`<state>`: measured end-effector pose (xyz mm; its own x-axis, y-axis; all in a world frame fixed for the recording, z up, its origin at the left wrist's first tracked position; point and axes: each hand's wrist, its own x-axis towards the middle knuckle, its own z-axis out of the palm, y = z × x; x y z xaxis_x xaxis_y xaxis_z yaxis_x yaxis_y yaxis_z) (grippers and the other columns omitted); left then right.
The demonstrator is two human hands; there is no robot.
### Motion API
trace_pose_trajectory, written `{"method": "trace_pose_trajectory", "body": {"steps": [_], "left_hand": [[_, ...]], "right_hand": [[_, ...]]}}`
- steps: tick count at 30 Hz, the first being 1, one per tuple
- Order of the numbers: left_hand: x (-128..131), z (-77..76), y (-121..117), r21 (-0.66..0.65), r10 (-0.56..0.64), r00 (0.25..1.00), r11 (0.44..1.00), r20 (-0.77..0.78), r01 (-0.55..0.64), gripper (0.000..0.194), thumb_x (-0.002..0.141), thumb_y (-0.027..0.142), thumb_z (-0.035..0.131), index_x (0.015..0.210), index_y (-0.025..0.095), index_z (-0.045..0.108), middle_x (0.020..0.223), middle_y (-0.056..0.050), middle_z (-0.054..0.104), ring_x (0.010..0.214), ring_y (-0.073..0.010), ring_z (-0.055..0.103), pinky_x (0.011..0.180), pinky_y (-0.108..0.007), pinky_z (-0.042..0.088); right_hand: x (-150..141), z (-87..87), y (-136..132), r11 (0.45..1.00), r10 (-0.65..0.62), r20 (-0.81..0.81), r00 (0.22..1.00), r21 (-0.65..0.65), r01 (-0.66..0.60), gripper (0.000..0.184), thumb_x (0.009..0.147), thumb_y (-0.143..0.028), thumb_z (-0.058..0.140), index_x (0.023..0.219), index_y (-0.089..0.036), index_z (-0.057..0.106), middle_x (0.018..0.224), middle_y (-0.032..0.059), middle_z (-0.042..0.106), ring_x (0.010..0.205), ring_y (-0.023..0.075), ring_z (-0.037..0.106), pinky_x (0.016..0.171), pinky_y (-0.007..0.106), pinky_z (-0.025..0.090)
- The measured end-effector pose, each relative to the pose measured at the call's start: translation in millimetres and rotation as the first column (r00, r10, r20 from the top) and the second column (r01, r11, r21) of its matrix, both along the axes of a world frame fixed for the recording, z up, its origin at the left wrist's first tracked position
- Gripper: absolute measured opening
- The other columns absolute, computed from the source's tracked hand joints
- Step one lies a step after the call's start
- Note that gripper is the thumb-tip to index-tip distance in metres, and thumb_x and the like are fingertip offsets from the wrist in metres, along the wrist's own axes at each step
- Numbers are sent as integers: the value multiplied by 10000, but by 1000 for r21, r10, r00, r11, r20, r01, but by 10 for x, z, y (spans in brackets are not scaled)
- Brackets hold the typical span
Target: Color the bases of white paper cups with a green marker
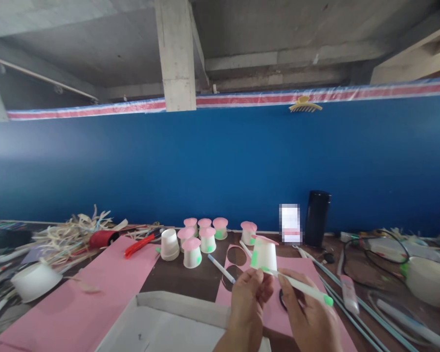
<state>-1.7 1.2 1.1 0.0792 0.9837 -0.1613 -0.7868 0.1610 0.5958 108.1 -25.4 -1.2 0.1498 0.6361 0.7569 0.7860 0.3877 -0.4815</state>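
Note:
My left hand (247, 303) pinches the lower rim of an upside-down white paper cup (267, 252) with a pink paper disc (264, 239) on top and green patches on its side. Closed around a white marker with a green end (308, 289), my right hand (311, 313) has the tip at the cup's lower edge, against a green mark. Several similar cups (192, 256) with pink tops stand behind to the left, and one more cup (248, 234) is just behind the held one. Under my hands lies pink paper (308, 268) with round cutouts.
A white box (179, 300) sits in front, beside a large pink sheet (88, 298). Plain stacked cups (169, 244), red scissors (139, 246) and another marker (221, 269) lie nearby. Paper strips (77, 232) clutter the left; a black cylinder (317, 220) and cables the right.

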Motion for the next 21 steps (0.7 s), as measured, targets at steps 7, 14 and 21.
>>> {"method": "trace_pose_trajectory", "body": {"steps": [7, 14, 21], "left_hand": [[6, 14, -13, -9, -1, 1000, 1000, 11, 1, 164, 647, 179, 758, 687, 104, 618, 678, -53, 640, 660, -122, 643, 585, -178, 523], [4, 19, -15, -18, -1, 1000, 1000, 17, 1, 154, 663, 172, 743, 698, 101, 611, 679, -55, 643, 654, -121, 644, 595, -182, 526], [6, 12, -22, -8, -1, 1000, 1000, 16, 1, 151, 666, 181, 743, 700, 104, 618, 692, -58, 652, 668, -121, 647, 623, -187, 531]], "right_hand": [[-15, 52, -11, 1000, -12, -2, 1000, 28, 12, 227, 884, -368, 456, 949, -229, 623, 884, 20, 703, 766, 155, 668, 676, 218, 529], [-14, 29, -1, 1000, -15, -18, 1000, 8, 15, 246, 877, -377, 458, 958, -220, 629, 944, 35, 698, 806, 158, 667, 681, 216, 529], [-11, 54, -31, 1000, -11, -33, 999, -30, 10, 271, 880, -392, 445, 945, -206, 633, 915, 61, 704, 791, 184, 669, 686, 248, 535]]}}
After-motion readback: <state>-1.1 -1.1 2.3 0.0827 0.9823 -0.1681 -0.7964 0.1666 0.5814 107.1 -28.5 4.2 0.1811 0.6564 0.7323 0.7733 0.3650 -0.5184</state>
